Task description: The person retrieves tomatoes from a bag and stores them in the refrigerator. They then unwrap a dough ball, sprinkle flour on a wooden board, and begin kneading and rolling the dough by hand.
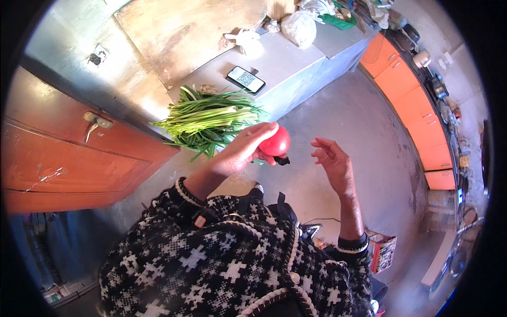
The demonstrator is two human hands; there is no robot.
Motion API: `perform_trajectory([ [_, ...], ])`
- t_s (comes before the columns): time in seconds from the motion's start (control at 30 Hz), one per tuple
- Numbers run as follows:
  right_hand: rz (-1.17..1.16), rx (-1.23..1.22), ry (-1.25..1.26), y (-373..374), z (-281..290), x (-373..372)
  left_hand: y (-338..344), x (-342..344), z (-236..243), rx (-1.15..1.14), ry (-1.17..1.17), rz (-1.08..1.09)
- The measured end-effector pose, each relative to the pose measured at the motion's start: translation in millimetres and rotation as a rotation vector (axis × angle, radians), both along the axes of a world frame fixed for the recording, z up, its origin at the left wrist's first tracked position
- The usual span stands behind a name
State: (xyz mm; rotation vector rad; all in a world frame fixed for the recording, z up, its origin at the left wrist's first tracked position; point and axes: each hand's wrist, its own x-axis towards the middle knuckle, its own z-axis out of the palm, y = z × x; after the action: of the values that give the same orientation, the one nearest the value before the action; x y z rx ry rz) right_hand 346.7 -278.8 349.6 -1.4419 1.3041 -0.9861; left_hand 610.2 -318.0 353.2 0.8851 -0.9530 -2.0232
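Note:
My left hand [243, 149] is closed around a smooth, round red tomato [275, 141], held in front of my body. A small dark scrap [283, 160] shows just below the tomato; what it is I cannot make out. To the right, apart from the tomato, my right hand [335, 165] is raised, holding nothing, its fingers loosely bent and spread. Beyond my left hand a heap of long green leafy stalks [211, 117], like scallions or chives, lies on the near end of the grey counter [288, 61].
A phone [246, 79] lies on the counter behind the greens, with white plastic bags [299, 29] farther back. An orange-brown door [68, 153] stands at the left. Orange cabinets [404, 84] curve along the right. A printed box [383, 253] is low at the right.

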Motion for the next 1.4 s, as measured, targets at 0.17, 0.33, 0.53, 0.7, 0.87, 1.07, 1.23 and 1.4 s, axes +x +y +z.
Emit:
perform_trajectory([
  [0.17, 0.023, -0.007, 0.015, -71.8, -1.1, -3.5, -30.2, 56.2, -1.8, 0.031, 0.002, 0.326],
  [0.33, 0.142, -0.021, 0.009, -168.3, -17.8, 4.6, -39.1, 97.6, -14.7, 0.142, 0.028, 0.663],
  [0.53, 0.239, -0.027, 0.110, -297.3, -77.8, 17.5, -52.0, 88.3, -32.1, 0.111, 0.100, 0.888],
  [0.7, 0.355, -0.207, 0.390, -417.2, -123.5, 28.5, -62.1, 52.9, -35.0, 0.076, 0.093, 1.050],
  [0.87, 0.449, -0.318, 0.415, -497.6, -163.9, 67.3, -80.1, 0.5, -45.0, 0.085, 0.066, 1.168],
  [1.07, 0.452, -0.416, 0.575, -553.5, -191.2, 146.7, -99.1, -28.7, -83.5, 0.037, -0.001, 1.125],
  [1.23, 0.376, -0.510, 0.750, -548.7, -221.3, 199.6, -122.2, -37.8, -112.6, 0.176, -0.095, 1.132],
  [1.4, 0.316, -0.566, 0.545, -580.8, -237.7, 209.5, -182.1, -21.3, -146.7, 0.205, -0.190, 1.036],
])
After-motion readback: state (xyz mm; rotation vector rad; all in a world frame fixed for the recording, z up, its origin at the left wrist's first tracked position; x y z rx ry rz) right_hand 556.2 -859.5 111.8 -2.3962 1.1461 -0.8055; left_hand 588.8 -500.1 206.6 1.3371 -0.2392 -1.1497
